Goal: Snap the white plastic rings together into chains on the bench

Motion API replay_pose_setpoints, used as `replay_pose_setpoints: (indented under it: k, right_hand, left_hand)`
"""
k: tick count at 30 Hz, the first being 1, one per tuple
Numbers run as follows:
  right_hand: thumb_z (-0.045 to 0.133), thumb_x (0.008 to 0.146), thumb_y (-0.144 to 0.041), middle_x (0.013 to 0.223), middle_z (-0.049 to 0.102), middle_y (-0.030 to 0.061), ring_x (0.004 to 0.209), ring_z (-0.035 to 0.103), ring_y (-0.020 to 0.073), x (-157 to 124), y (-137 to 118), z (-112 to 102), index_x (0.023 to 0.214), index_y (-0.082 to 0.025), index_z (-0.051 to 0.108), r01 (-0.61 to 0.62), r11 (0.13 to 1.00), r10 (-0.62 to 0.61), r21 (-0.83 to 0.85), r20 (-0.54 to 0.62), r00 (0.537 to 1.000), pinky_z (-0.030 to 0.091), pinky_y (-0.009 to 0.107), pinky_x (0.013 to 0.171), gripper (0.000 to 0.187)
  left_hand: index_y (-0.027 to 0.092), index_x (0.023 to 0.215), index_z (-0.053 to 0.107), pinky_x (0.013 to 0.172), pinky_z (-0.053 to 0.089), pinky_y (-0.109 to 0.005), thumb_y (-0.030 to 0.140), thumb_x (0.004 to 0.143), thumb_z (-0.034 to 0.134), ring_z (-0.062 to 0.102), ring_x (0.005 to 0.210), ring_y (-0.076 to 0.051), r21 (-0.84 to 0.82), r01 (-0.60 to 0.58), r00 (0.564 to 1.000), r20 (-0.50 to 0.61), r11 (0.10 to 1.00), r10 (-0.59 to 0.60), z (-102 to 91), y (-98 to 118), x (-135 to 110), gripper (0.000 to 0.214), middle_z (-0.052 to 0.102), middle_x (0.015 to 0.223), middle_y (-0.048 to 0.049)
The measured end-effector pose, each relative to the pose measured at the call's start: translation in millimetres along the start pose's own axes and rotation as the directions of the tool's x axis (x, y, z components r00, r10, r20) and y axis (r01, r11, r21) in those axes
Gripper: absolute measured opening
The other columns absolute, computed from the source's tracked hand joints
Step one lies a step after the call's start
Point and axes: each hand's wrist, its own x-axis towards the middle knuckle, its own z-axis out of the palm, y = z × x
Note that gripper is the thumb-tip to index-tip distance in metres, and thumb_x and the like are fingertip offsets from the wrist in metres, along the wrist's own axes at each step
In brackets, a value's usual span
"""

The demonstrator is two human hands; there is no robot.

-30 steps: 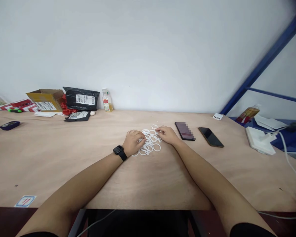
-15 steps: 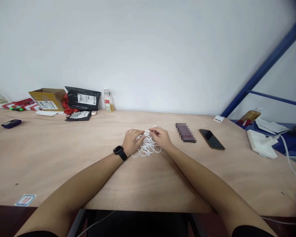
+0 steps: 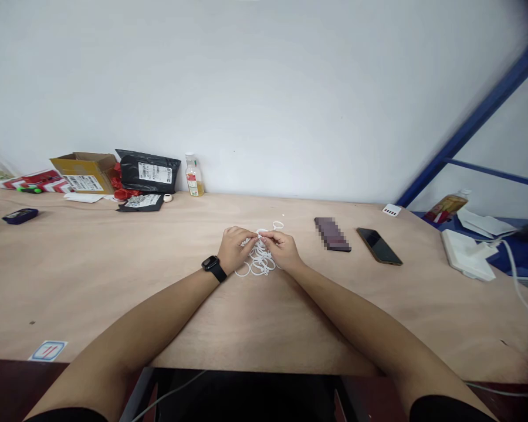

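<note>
Both hands pinching at the pile of white rings (image 3: 260,265) in the middle of the table (image 3: 114,275).

Close to the near edge, at left, lies a small sticker (image 3: 47,350). Further in, my left hand (image 3: 234,249), with a black watch (image 3: 212,266) on the wrist, and my right hand (image 3: 282,247) meet fingertip to fingertip. Both are closed in a pinch on the top of the pile, which rests on the table just under them. I judge it is best to grip with the fingertips only and low over the pile, so that neighbour rings do not come up tangled. At the far left stands an open cardboard box (image 3: 84,172); its content I cannot see. The small bottle (image 3: 194,177) by the wall holds some yellow liquid.
</note>
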Motion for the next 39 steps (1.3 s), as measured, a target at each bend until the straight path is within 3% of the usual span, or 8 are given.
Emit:
replay_pose_setpoints:
  k: [18,26,29,33,36,39]
  right_hand:
    - [0.063,0.081,-0.036,0.077,0.071,0.0048,0.066,0.063,0.0156,-1.4,0.0,-0.2,0.089,-0.017,0.072,-0.045,0.999,0.044,0.019,0.058,0.997,0.052,0.025,0.061,0.023]
    - [0.066,0.079,-0.034,0.079,0.071,0.0040,0.065,0.062,0.0146,-0.2,-8.3,2.4,0.095,-0.018,0.072,0.003,0.998,-0.004,-0.056,-0.006,1.000,0.051,0.025,0.061,0.024]
    - [0.063,0.080,-0.034,0.075,0.069,0.0024,0.060,0.058,0.0132,11.8,-1.3,-10.5,0.098,-0.018,0.071,0.013,0.981,-0.035,-0.193,-0.115,0.993,0.048,0.025,0.058,0.026]
    - [0.059,0.080,-0.030,0.086,0.072,0.0047,0.064,0.058,0.0148,31.9,25.3,-51.0,0.095,-0.018,0.072,-0.013,0.908,-0.098,-0.420,-0.240,0.966,0.050,0.029,0.068,0.022]
    - [0.057,0.080,-0.024,0.089,0.073,0.0059,0.068,0.060,0.0173,40.3,48.7,-81.2,0.090,-0.020,0.073,-0.076,0.816,-0.061,-0.573,-0.217,0.974,0.050,0.033,0.074,0.019]
    - [0.056,0.081,-0.020,0.089,0.073,0.0067,0.075,0.064,0.0197,42.5,64.3,-93.3,0.094,-0.019,0.073,-0.130,0.772,0.018,-0.622,-0.184,0.983,0.050,0.035,0.077,0.022]
  left_hand:
    - [0.022,0.084,0.063,0.084,0.040,-0.038,0.029,0.091,0.055,0.060,0.085,-0.019,0.006,-0.028,0.999,0.027,1.000,0.028,-0.7,2.5,-0.8,0.013,0.071,0.084,-0.0018]
    - [0.022,0.090,0.065,0.084,0.041,-0.037,0.031,0.092,0.053,0.061,0.087,-0.019,0.003,-0.030,0.999,-0.017,1.000,0.030,-1.9,2.1,-0.2,0.015,0.071,0.088,-0.0029]
    - [0.023,0.094,0.066,0.086,0.040,-0.038,0.031,0.092,0.054,0.061,0.090,-0.020,0.012,-0.016,1.000,0.017,1.000,0.016,-1.8,2.8,-0.2,0.015,0.071,0.091,-0.0036]
    - [0.023,0.091,0.067,0.087,0.040,-0.039,0.030,0.091,0.055,0.061,0.090,-0.019,0.016,-0.013,0.999,0.049,1.000,0.012,0.1,3.3,-0.4,0.013,0.071,0.091,-0.0031]
    - [0.023,0.089,0.067,0.088,0.040,-0.039,0.030,0.090,0.056,0.061,0.090,-0.019,0.009,-0.007,0.998,0.058,1.000,0.006,1.4,3.1,-0.5,0.013,0.071,0.091,-0.0027]
    - [0.024,0.089,0.067,0.089,0.040,-0.039,0.030,0.089,0.058,0.060,0.091,-0.019,0.008,0.007,0.997,0.076,1.000,-0.008,1.8,2.8,-0.6,0.012,0.071,0.091,-0.0024]
